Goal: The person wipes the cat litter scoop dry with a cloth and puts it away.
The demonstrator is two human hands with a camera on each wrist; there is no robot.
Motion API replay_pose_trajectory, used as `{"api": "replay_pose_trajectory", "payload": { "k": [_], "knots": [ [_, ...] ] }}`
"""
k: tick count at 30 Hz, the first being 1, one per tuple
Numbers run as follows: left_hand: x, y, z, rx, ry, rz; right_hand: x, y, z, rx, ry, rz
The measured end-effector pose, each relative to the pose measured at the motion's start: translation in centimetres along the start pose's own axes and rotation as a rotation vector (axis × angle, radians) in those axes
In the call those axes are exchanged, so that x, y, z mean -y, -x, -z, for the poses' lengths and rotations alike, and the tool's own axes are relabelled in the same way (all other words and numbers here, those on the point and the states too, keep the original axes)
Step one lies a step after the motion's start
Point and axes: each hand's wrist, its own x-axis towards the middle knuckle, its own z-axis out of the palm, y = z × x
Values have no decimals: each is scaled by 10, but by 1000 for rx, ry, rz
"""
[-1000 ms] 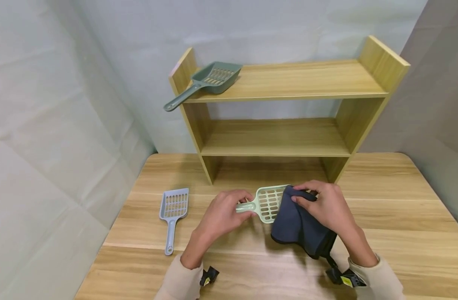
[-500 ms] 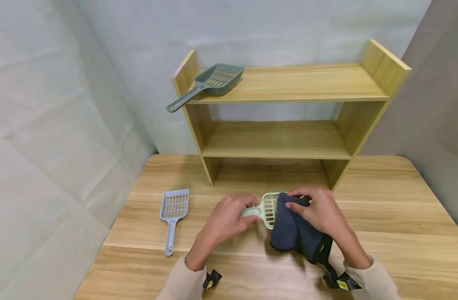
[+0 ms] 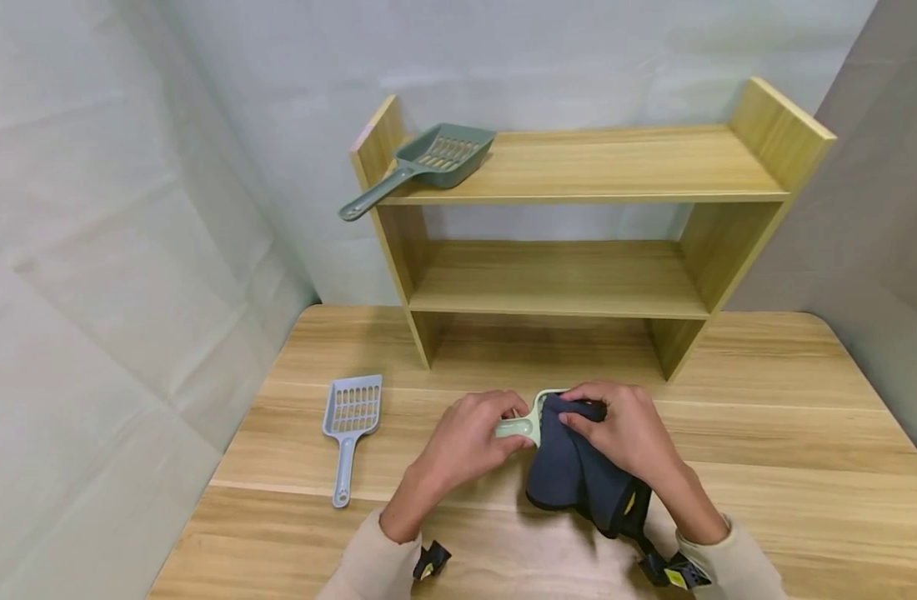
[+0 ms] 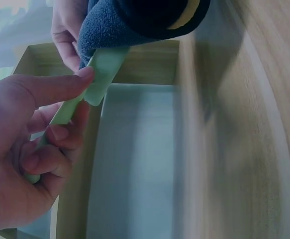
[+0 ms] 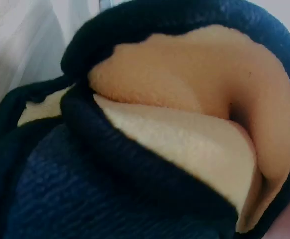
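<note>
My left hand [image 3: 469, 433] grips the handle of a pale green slotted litter scoop [image 3: 517, 427] above the table. A dark blue cloth [image 3: 567, 462] with black edging drapes over the scoop's head, leaving only the handle end and a sliver of rim in sight. My right hand [image 3: 627, 425] pinches the cloth at the scoop head. In the left wrist view, thumb and curled fingers hold the green scoop [image 4: 106, 72], with the cloth [image 4: 102, 30] folded against it. The right wrist view is filled by the cloth's folds and its tan underside [image 5: 174, 69].
A lavender-blue litter scoop [image 3: 349, 423] lies on the wooden table [image 3: 789, 467] at the left. Behind stands a wooden shelf unit [image 3: 563, 304]. On its top board rests a dark green scoop [image 3: 447, 158], its handle jutting past the left front edge.
My right hand and the cloth have moved left along the green scoop, covering nearly all its slots. My left hand has shifted slightly right with the handle.
</note>
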Motion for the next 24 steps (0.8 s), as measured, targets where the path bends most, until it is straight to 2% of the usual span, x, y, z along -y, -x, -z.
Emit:
{"api": "replay_pose_trajectory", "payload": {
  "k": [5, 10, 17, 24],
  "knots": [
    [3, 0, 4, 15, 30, 22, 0, 1, 3, -29, 75, 39],
    [8, 1, 9, 9, 56, 50, -2, 0, 12, -58, 125, 41],
    [13, 2, 14, -14, 68, 48, -4, -1, 21, -91, 122, 65],
    [11, 1, 13, -11, 54, 36, -3, 0, 14, -60, 97, 77]
  ]
}}
